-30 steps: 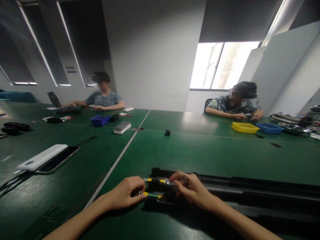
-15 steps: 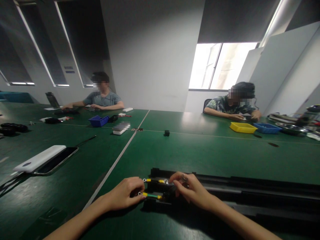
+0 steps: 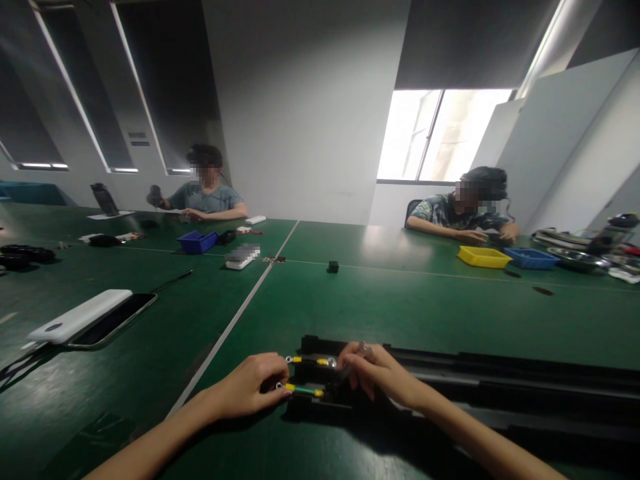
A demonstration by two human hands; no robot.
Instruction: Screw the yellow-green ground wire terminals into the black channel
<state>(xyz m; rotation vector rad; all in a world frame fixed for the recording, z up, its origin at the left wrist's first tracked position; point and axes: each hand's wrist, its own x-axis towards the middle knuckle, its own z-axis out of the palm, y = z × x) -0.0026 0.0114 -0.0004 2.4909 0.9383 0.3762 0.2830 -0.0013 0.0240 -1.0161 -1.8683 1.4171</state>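
Two short cables lie over the end of a long black rail [image 3: 435, 370]. One is black with yellow sleeves [image 3: 310, 361] and the other is a green cable [image 3: 303, 390], also yellow-sleeved; both have metal ring terminals. My left hand [image 3: 255, 387] is curled at their left ends, the thumb against the green cable's sleeve and the fingers by the black cable's ring. Over the rail, my right hand [image 3: 375, 373] is closed in a pinch just beside the black cable's right terminal. Something grey shows at its fingers, too unclear to name.
A white power bank [image 3: 83, 317] and a phone [image 3: 117, 320] with cords lie on the left. Farther off are a small black block [image 3: 333, 267], a blue bin [image 3: 197, 241], a yellow tray [image 3: 483, 257] and another blue tray [image 3: 530, 257]. Two people sit across the table.
My right hand has turned slightly, its knuckles shifting a little left and up. My left hand and the cables stay put. The person at far left has raised a dark object.
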